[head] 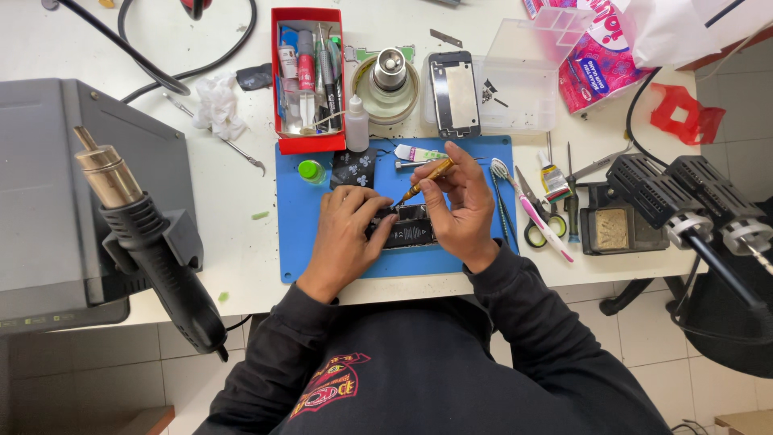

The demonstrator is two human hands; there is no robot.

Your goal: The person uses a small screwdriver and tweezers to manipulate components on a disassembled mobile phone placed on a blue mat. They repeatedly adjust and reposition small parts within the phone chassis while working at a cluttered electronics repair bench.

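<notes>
On the blue rectangular silicone work mat (306,242) lies an opened black phone body (409,227), near the mat's middle and close to the near edge of the white worktop (241,234). The left hand (348,229) rests flat on the phone's left end, fingers bent down over it and pressing it to the mat. The right hand (459,205) has its grip pinched together on a slim screwdriver with a golden-brown handle (428,176), which slants down to the left so that its tip meets the phone's far-left corner, just beside the left fingertips.

On the far side of the mat stand a red open box of tubes and tools (307,80) and a small white dropper bottle (357,125). Right of the right hand lie green-handled scissors (533,217). At the left, a black hot-air gun with a brass-coloured nozzle (141,234) sits on a grey station.
</notes>
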